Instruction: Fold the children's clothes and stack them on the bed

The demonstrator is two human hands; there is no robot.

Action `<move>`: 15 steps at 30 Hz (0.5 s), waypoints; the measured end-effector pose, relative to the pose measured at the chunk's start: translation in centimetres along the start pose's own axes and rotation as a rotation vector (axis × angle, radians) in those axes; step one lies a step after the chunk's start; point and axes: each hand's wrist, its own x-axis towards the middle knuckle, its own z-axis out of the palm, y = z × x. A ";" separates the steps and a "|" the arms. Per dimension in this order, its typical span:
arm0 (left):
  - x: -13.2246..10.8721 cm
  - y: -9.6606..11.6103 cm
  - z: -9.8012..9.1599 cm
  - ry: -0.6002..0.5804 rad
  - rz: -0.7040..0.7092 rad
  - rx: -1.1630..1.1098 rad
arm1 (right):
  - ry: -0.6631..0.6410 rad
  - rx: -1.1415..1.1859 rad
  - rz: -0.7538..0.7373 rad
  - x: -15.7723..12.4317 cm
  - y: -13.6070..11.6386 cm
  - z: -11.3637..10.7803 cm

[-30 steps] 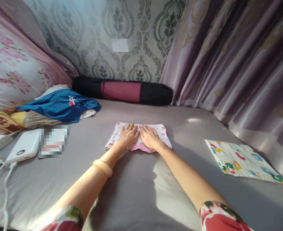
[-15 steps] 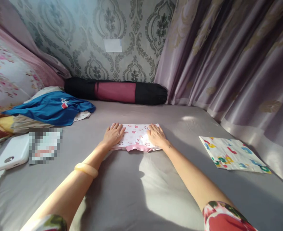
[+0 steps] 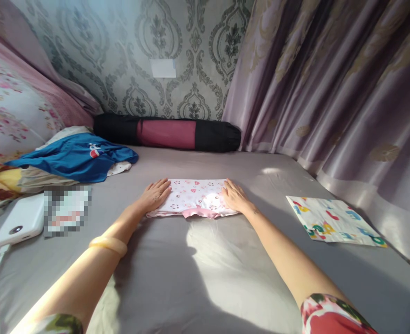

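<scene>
A folded white garment [image 3: 194, 197] with pink and red prints and a pink trim along its near edge lies flat in front of me on the grey sheet. My left hand [image 3: 156, 195] rests open on its left end, palm down with the fingers pointing away. On the right end lies my right hand [image 3: 237, 195], also flat and open. Both palms touch the cloth, and its printed middle shows between them. What lies under the palms is hidden.
Right of me lies a folded cloth [image 3: 337, 220] with colourful prints. At left are a white power bank [image 3: 20, 220] with a cable, a blurred-out item [image 3: 67, 211] and a pile with a blue garment [image 3: 75, 157]. A black and maroon roll bag [image 3: 166, 133] lies against the wall.
Both hands have slid outward across the garment, the left hand farther left and the right hand slightly right. More of the printed cloth shows between them.
</scene>
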 end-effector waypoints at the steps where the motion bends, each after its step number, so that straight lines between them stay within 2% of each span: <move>1: 0.0 0.1 -0.2 -0.009 0.002 0.008 | 0.002 0.001 -0.003 -0.1 -0.1 -0.1; 5: 0.3 1.2 -1.3 -0.057 -0.052 0.042 | -0.011 -0.027 0.013 -0.1 -0.8 -0.8; 9: 0.7 4.1 -2.2 0.088 -0.098 0.041 | 0.038 -0.032 0.008 0.3 -2.6 -1.3; 12: 0.8 6.2 -1.8 0.154 -0.119 0.010 | 0.089 -0.012 -0.004 0.5 -3.9 -0.7; 15: 0.5 7.3 -0.9 0.125 -0.134 0.031 | 0.111 -0.032 0.011 0.6 -4.4 0.4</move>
